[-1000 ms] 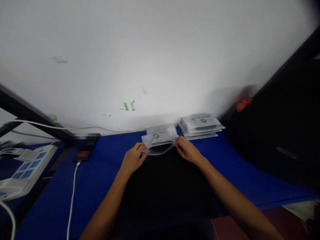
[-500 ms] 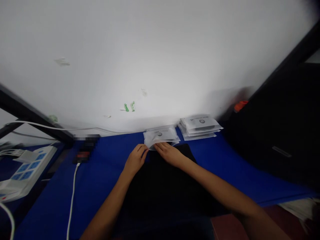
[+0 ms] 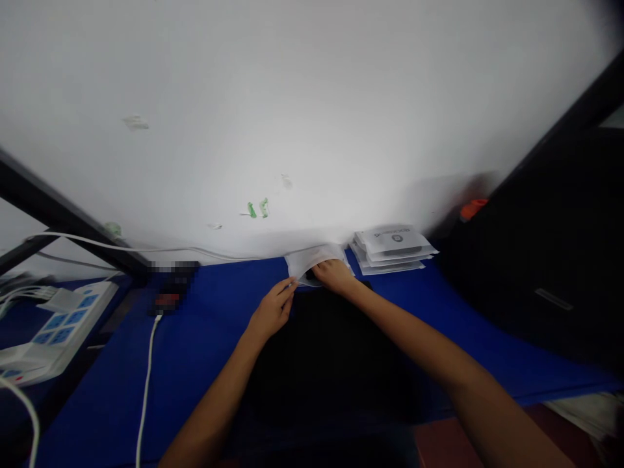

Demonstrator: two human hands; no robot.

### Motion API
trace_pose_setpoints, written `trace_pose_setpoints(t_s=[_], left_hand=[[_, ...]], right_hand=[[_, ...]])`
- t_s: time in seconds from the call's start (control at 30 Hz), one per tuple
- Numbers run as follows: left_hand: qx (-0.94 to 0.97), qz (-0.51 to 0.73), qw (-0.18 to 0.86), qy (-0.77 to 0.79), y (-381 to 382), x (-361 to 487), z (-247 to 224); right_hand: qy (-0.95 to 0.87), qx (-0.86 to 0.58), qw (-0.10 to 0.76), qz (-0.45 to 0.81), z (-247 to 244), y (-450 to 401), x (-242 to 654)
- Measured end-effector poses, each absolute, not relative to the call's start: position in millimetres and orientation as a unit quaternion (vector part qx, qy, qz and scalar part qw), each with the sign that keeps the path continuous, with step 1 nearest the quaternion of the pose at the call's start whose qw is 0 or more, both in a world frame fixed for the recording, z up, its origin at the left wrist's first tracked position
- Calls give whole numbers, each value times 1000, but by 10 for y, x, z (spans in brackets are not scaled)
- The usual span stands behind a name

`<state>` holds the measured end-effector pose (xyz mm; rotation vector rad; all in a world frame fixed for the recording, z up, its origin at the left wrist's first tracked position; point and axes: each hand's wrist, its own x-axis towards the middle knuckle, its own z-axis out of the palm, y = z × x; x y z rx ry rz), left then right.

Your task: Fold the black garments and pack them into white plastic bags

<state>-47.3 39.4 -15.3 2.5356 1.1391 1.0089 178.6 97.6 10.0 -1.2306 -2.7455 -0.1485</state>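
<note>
White wall (image 3: 312, 110) fills the whole upper half, marked by a couple of small green scraps (image 3: 258, 209) low down. Below it runs the blue table top (image 3: 205, 338), and a wide black cloth (image 3: 322, 364) is spread over its middle, right under both arms. Off to the right looms a big dark case (image 3: 546, 260) with an orange cap (image 3: 472, 209) showing at its upper edge. On the far left sits a white power strip (image 3: 53, 325) with blue sockets, and a white cable (image 3: 146, 383) trails down the blue surface beside it.

Now to the centre, hard against the wall: a clear plastic bag (image 3: 305, 263) lies at the far edge of the cloth. The left hand (image 3: 273, 309) pinches the bag's near left corner between thumb and fingers. The right hand (image 3: 334, 273) is pushed into the bag's mouth, fingers tucked under the plastic; whether they grip anything in there is hard to tell from this angle. Just right of that, a stack of packets (image 3: 394, 246) rests on the blue surface, close to the bag but apart from it.
</note>
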Motion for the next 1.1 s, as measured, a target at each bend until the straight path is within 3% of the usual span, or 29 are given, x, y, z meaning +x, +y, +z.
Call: trace_pose_setpoints(t_s=[0.17,0.33,0.47,0.63,0.77,0.93,1.1], left_hand=[[856,345,92,374,418,-469,-179],[847,345,95,393,432,-445,-200],[845,327,106,410,426,-436,-218],[856,295,90,416,377,-438,-120],[847,305,102,423,212,-340,125],[879,211,260,339,-104,-72,294],[885,133,310,322,-183,18,258]], right_hand=[[-943,-313,85,-69,139,932,1948],[-944,-177,262,-92,244,562,2076],[-926,-157,344,1,298,55,2215],[-920,-286,261,66,175,-355,2466],[-870,-403,259,116,88,-459,2578],[-880,-386,237,141,160,-509,2441],[-897,-344,244,131,177,-507,2290]])
